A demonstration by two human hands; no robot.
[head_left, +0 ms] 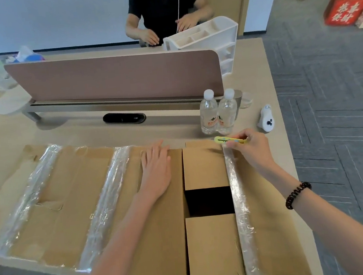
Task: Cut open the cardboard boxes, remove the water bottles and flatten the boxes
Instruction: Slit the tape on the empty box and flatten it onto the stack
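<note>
**Desk Surface: Box Opened, Cutter Held**

Beige desk (74, 136) fills most of the view, with grey carpet (330, 97) at 3 o'clock. A pink divider panel (112, 77) crosses the desk at 12 o'clock, and another person (160, 4) sits behind it.

1. The cardboard box (165, 241) stands at 6 o'clock. Its outer flaps are folded out, and a dark opening (209, 202) shows between the two inner flaps.
2. My left hand (157, 169) lies flat, fingers straight and close together, pressing on the left flap.
3. My right hand (252, 149) pinches a yellow cutter (230, 139) at the far end of the tape strip (240, 209) on the right flap. I cannot tell whether the blade is out.
4. Two water bottles (208, 114) stand upright and touching at 1 o'clock, just beyond the box.
5. A flattened box (54, 197) lies at 9 o'clock, beside the open one.
</note>
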